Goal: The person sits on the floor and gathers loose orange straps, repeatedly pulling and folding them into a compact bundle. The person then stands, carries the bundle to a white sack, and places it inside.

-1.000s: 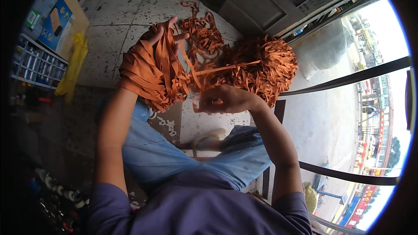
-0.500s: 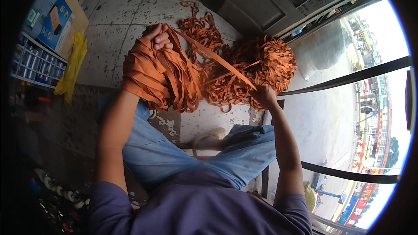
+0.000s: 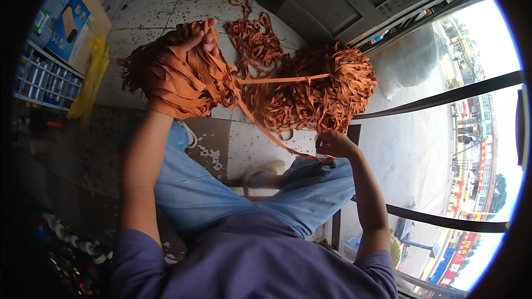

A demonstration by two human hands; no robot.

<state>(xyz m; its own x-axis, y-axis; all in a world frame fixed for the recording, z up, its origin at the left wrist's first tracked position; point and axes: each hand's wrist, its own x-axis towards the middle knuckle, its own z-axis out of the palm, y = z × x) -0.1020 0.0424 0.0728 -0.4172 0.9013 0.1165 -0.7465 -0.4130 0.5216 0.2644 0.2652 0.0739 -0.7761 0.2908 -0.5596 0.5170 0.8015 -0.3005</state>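
My right hand [image 3: 335, 145] has come nearer, fingers curled; my left fingers [image 3: 208, 42] half-curl amid crinkled, flat orange strips [image 3: 177, 80]; I can't tell either grip.

Crossed between the wound orange bundle [image 3: 183, 80] on the left hand [image 3: 200, 39] and the heap of orange strips [image 3: 346, 75] by a nearly straight strip [image 3: 282, 80]. Crossed again lower down by a slack strip [image 3: 269, 132], sagging toward the right hand [image 3: 335, 145]. Passable below that, over the light floor tile [image 3: 244, 152], as far as the shoe [image 3: 269, 173]. Obstructed farther out by the loose tangle [image 3: 255, 39]. Hemmed in rightward by the upper dark bar [image 3: 443, 95], nearer by the denim knee [image 3: 327, 173]. Roomiest over the far tiles [image 3: 149, 5], beyond the bundle.
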